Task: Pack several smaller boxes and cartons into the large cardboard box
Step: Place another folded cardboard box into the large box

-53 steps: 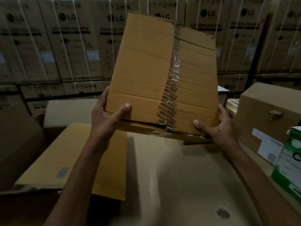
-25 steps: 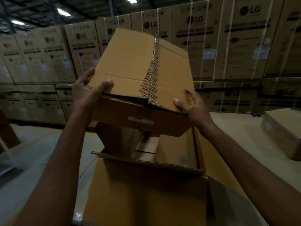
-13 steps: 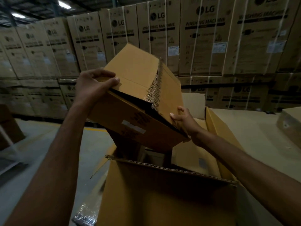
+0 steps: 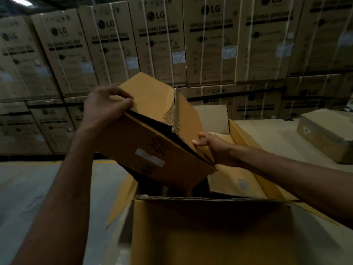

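Two hands hold the smaller box (image 4: 152,142) tilted over the open large cardboard box (image 4: 210,232), the left hand (image 4: 107,108) curled round its high corner and the right hand (image 4: 214,148) pinching the low edge, probably so the corner below the right grip enters first.

On stacked cartons (image 4: 208,44) in background: round logo plus "LG", beneath it "WASHING MACHINE" over black bar. Repeated on each carton face, upper and lower rows. Lower on faces: handling pictograms and warning triangle (image 4: 175,44). White stickers (image 4: 179,57) too small to read. On tilted carton (image 4: 152,96): lettering on printed tape (image 4: 172,115) blurred, not legible. Dark side print and white label (image 4: 150,156) illegible.
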The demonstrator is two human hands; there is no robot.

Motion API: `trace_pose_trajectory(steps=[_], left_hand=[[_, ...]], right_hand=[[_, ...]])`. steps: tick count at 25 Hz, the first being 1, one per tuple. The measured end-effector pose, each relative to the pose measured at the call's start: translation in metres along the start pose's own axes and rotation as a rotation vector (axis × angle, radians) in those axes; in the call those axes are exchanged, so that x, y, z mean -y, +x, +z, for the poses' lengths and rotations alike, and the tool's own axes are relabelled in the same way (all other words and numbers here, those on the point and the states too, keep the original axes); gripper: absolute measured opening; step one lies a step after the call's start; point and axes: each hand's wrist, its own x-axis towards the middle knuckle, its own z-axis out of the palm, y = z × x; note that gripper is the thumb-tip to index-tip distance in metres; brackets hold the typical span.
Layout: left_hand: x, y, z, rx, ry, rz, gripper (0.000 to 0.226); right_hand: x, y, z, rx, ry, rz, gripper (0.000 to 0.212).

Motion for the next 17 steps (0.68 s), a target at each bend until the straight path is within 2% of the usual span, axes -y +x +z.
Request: trace_pose_trajectory(steps=[2,3,7,9,10,12,14,16,17], left_hand=[[0.004,0.000,-0.001,0.059,0.214,0.091,0.023],[0.007,-0.002,0.001,0.095,0.319,0.133,0.027],[0.012,-0.012,0.006,0.086,0.610,0.239,0.036],[0.005,-0.013,0.016,0.125,0.749,0.425,0.036],[-0.002,-0.015,0.026,0.219,0.748,0.532,0.040],[-0.015,-0.024,0.054,0.526,0.712,0.649,0.060],[-0.020,-0.041,0.086,0.747,0.852,0.791,0.077],[-0.012,-0.054,0.112,0.754,1.029,0.952,0.075],[-0.008,-0.054,0.119,0.724,1.057,0.978,0.071]], right_hand=[[-0.003,0.006,0.018,0.044,0.057,0.078,0.045],[-0.008,0.009,0.028,0.034,0.063,0.116,0.044],[-0.019,0.020,0.042,-0.048,0.010,0.178,0.071],[-0.015,0.017,0.041,-0.057,0.013,0.200,0.073],[-0.014,0.018,0.038,-0.064,0.009,0.203,0.068],[-0.015,0.020,0.034,-0.082,0.011,0.220,0.060],[-0.021,0.025,0.027,-0.101,0.035,0.247,0.052],[-0.028,0.028,0.025,-0.143,0.111,0.272,0.021],[-0.033,0.031,0.023,-0.187,0.136,0.272,0.011]])
